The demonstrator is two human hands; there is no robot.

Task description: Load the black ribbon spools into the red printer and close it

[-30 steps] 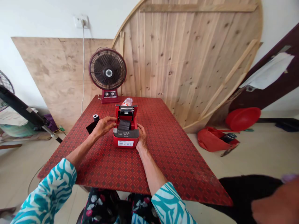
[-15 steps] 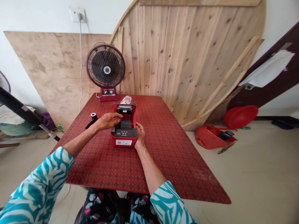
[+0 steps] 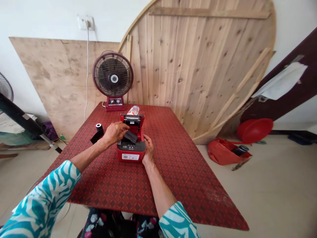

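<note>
A red thermal label printer [image 3: 131, 153] stands on the red patterned tablecloth [image 3: 173, 175] with its lid open upward. My left hand [image 3: 114, 133] reaches over the printer's open compartment, its fingertips pinching a black strip [image 3: 130, 136] that lies tilted there. My right hand [image 3: 148, 150] grips the printer's right side. Left of the printer stands a small black roll [image 3: 99, 127] with a white core, and a black tail [image 3: 96, 138] lies beside it. A clear plastic bottle [image 3: 133, 110] lies behind the printer, partly hidden.
A red electric fan [image 3: 113, 75] stands at the table's far edge, its cord rising to a wall socket [image 3: 86, 22]. Plywood and a round wooden board lean behind. A red basin [image 3: 254, 130] and red bag [image 3: 229, 152] are on the floor at right.
The black strip now tilts up from the printer's compartment, with my left fingers on it. Another person's hand, seen at lower right one second ago, has gone from view.
</note>
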